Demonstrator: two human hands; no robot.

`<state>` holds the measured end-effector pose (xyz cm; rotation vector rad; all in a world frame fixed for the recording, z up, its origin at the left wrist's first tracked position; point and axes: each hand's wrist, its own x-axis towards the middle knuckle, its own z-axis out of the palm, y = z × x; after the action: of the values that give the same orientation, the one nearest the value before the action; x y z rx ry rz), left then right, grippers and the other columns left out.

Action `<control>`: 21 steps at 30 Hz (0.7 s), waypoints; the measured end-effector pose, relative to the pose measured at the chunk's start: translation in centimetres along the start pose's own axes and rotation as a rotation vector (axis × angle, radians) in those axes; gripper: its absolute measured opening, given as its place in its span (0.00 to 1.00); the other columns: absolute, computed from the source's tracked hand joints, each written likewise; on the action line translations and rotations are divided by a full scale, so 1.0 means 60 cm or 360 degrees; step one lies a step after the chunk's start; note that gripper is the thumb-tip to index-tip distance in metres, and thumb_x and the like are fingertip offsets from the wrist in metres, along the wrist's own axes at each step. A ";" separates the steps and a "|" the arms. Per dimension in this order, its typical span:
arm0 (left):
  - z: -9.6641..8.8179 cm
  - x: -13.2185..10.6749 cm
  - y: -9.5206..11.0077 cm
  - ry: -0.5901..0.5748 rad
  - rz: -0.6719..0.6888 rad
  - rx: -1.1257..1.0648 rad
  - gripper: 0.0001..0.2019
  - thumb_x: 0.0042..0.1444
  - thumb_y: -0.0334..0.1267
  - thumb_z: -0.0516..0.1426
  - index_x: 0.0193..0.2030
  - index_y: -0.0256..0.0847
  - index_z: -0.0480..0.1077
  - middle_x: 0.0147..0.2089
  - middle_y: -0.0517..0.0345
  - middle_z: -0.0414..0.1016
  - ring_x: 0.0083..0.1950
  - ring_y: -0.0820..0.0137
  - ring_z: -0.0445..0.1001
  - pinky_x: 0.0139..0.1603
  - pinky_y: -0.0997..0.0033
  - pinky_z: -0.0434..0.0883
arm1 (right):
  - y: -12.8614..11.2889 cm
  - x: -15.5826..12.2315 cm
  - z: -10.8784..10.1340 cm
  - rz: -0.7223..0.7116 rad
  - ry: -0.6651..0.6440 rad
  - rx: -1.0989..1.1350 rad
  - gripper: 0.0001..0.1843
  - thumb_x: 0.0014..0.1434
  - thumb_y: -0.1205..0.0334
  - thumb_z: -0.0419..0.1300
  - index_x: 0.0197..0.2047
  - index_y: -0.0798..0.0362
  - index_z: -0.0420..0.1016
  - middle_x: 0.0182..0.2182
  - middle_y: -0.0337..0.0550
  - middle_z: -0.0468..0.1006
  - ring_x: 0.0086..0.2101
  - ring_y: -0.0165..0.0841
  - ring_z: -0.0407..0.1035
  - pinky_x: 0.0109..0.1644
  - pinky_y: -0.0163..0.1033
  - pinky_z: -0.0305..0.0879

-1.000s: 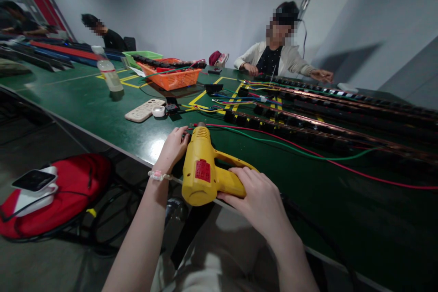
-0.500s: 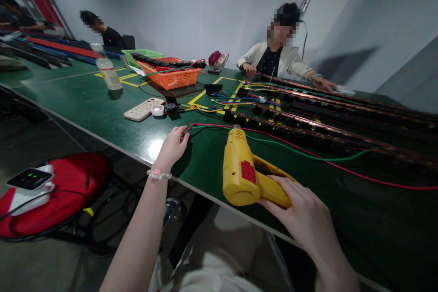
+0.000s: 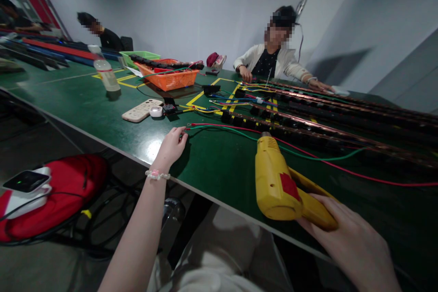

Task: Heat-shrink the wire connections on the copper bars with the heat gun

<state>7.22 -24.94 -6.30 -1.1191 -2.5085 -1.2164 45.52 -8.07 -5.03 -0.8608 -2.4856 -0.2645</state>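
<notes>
Currently, the right hand (image 3: 354,232) is wrapping its fingers around the handle of a yellow heat gun (image 3: 273,182), which is occupying the area by the near edge of the green table (image 3: 212,173), its nozzle pointing toward the far edge. The left hand (image 3: 173,146) is lying just in from the near edge, fingertips reaching to the ends of a red wire (image 3: 219,124) and a green wire (image 3: 236,132); I cannot tell whether they are pinching these or only lying beside them. Handling this well probably means keeping the nozzle turned away from the left fingers, holding the wire ends flat and apart, and making sure the gun is not snagging the long wires running beside its tip.

Toward the far edge, an orange basket (image 3: 176,82) is carrying a black strip (image 3: 153,62) across its top, with a red piece (image 3: 162,70) showing inside. Behind it, a green basket (image 3: 127,60) is hiding its contents. Nearer the left, a capped bottle (image 3: 107,77) is standing upright, holding pale, cloudy liquid.
</notes>
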 end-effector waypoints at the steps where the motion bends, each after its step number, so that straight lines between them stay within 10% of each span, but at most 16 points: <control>1: 0.000 0.000 0.000 -0.0003 0.0002 -0.0006 0.18 0.60 0.39 0.49 0.53 0.34 0.69 0.48 0.47 0.72 0.42 0.68 0.73 0.49 0.66 0.70 | -0.002 -0.001 0.000 0.0005 0.0018 -0.0037 0.28 0.54 0.34 0.49 0.40 0.50 0.71 0.35 0.46 0.78 0.32 0.41 0.73 0.33 0.44 0.65; 21: -0.003 -0.002 0.010 -0.0019 -0.0032 0.0026 0.17 0.60 0.38 0.50 0.53 0.34 0.68 0.47 0.48 0.72 0.41 0.67 0.73 0.49 0.66 0.70 | -0.141 0.012 -0.004 -0.0043 0.0219 -0.0317 0.24 0.59 0.37 0.49 0.34 0.52 0.65 0.26 0.44 0.71 0.29 0.38 0.68 0.33 0.41 0.56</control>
<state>7.65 -24.89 -5.86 -1.1032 -2.5399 -1.1955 39.89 -14.39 -4.64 -0.8573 -2.3718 -0.5691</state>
